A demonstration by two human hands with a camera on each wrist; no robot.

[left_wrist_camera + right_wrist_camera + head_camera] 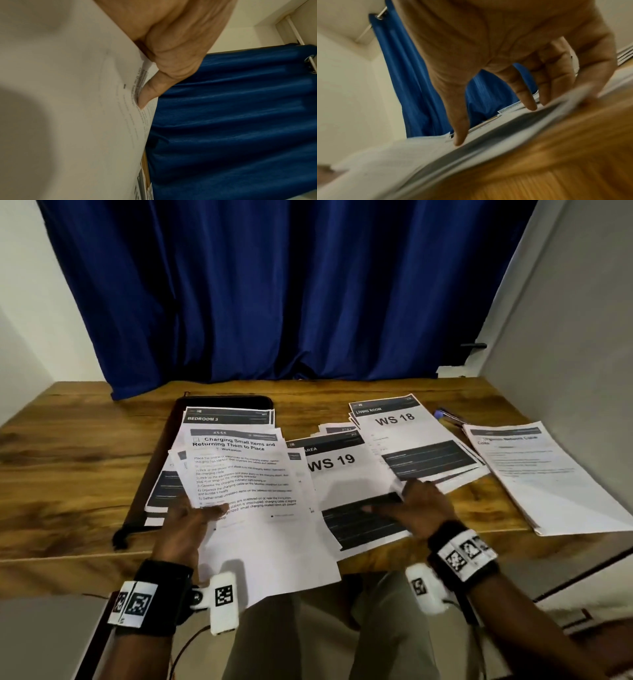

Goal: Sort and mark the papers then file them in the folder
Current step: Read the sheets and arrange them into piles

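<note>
- Wooden table [68, 446] with a strong grain, jammed into a nook: pale walls either side, blue curtain [274, 296] hanging right down to the back edge.
- Black folder [219, 402] lies flat at the back left, mostly buried under a paper stack with "BEDROOM 3" on top.
- Left hand [186, 525] holds a fanned bunch of sheets [246, 491], thumb pinched on top, fingers underneath. Top one reads "Charging Small Items and Returning Them to Place". Long axis runs away from the person, header at the far end, bottom corner hanging off the near table edge. Left wrist view shows the thumb pressed on the print.
- Right hand [419, 505] is spread flat, fingertips [530, 106] pressing the "WS 19" page [346, 474], which lies flat mid-table, header far.
- "WS 18" pile [407, 440] sits behind it to the right, slightly skewed, overlapping.
- Another stack [548, 477] at far right, angled. Pens [445, 416] lie between it and WS 18, blurry.
</note>
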